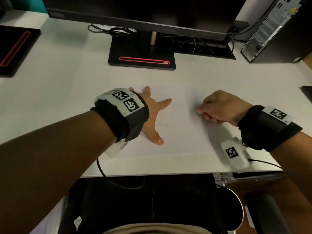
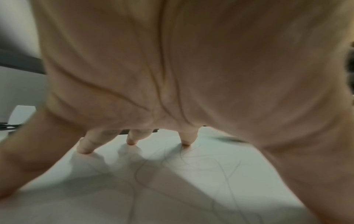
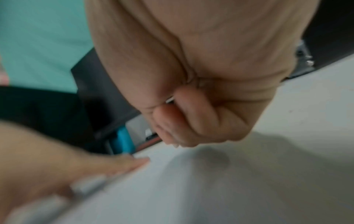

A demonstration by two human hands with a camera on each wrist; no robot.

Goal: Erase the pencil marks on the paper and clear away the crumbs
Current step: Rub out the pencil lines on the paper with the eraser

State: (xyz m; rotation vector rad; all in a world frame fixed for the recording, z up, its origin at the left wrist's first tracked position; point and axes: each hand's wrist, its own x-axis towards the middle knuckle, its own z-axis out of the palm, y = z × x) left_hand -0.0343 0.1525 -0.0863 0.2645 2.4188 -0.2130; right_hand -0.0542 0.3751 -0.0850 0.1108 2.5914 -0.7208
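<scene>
1. Paper [image 1: 177,132] lies flat on bench [image 1: 67,98]; left hand [image 1: 152,115], fingers spread, pins it against sliding.
2. Right hand [image 1: 217,108] hovers curled; eraser unseen, grip contents unclear.
3. Pencil marks [image 2: 220,169] remain.

I see bare forearms with no sleeves, and a wide black fabric band [image 1: 121,119] wrapped round each wrist. Each band carries white plastic blocks printed with black-and-white square markers [image 1: 232,152], and a thin black cable [image 1: 108,178] trails from the left one. A strip of beige clothing [image 1: 157,229] shows at my lower edge.
</scene>
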